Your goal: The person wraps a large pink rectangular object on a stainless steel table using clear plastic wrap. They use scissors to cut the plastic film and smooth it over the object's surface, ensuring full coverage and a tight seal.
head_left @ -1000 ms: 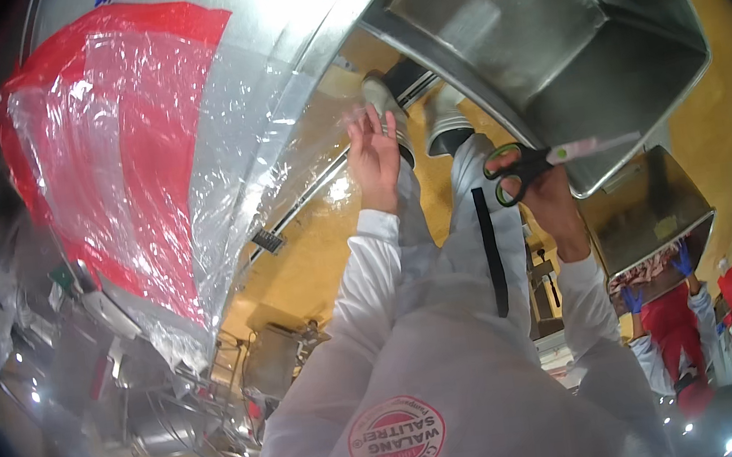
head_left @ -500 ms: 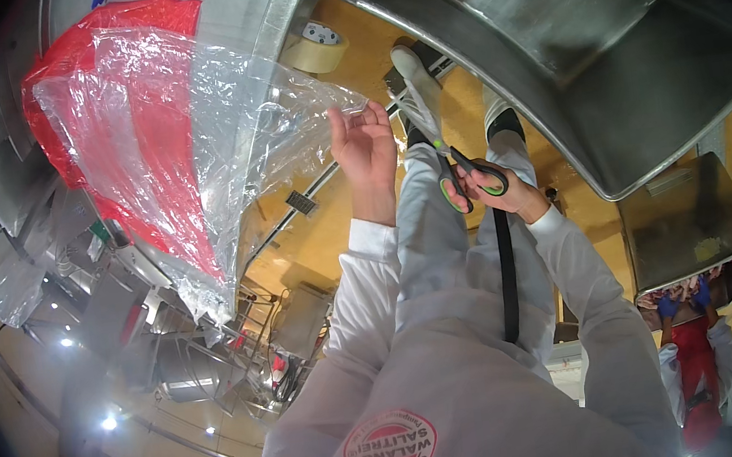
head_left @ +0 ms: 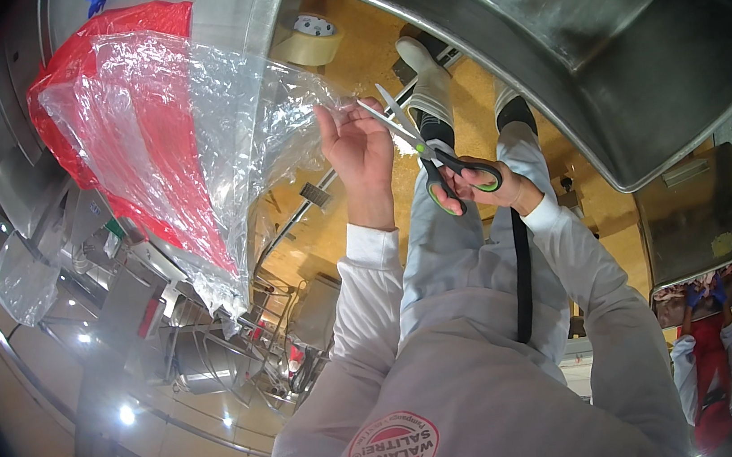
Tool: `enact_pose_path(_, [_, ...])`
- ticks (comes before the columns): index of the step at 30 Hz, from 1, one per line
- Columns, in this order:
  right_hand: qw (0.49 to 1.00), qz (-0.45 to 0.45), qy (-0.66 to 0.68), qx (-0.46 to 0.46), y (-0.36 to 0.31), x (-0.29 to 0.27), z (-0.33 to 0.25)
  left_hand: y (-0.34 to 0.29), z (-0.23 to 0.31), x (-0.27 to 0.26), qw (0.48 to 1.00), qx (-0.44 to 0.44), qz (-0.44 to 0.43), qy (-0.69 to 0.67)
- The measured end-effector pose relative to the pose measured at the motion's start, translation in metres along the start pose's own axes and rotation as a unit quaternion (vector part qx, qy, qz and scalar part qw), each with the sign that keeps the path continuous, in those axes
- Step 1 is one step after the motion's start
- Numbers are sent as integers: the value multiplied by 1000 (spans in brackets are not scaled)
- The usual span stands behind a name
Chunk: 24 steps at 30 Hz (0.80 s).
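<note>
Clear plastic film [head_left: 230, 108] reaches left hand [head_left: 360, 159], the nearer one; can't tell if pinched. Right hand [head_left: 499, 188] grips scissors [head_left: 420, 147], blades parted, angled up-left toward left fingertips.

Near the middle of the frame, the left hand [head_left: 362, 158] is holding an edge of clear plastic [head_left: 230, 108] at its fingertips. Just right of it, the right hand [head_left: 504, 187] is gripping scissors [head_left: 421, 147] by the handles; the blades are standing apart, pointing up and left near the left fingertips. The clear plastic is spreading across the upper left, overlapping red plastic [head_left: 63, 118]. A tape roll [head_left: 307, 50] is showing at upper center; a metal bin [head_left: 658, 60] is filling the upper right. At lower right, a co-worker [head_left: 710, 352] is wearing red.
</note>
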State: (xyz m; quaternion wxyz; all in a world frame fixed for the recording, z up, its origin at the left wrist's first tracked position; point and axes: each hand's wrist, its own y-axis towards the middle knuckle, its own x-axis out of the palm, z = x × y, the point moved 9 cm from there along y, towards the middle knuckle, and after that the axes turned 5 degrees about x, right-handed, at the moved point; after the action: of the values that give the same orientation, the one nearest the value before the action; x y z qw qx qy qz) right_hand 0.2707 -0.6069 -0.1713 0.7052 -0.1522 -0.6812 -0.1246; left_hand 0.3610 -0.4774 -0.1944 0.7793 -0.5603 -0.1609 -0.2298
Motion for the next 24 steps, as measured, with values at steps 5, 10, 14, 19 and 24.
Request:
enact_pose_path(5, [999,-1,45,9,4,12,-5,1,4,1,1000,16,-4,5])
enact_pose_path(10, [992,-67,103,-20,4,9,9,4,6,-3,1000,16,5,11])
enact_pose_path(14, [992,-57,113,-16,7,13,9,4,7,-3,1000,13,-12,21])
enact_pose_path(19, [990,-41,132,-10,5,10,11,8,8,-1,1000,5,-9,-1])
enact_pose_path(24, [989,-44,142,-14,5,5,15,7,3,4,999,-13,-11,-33])
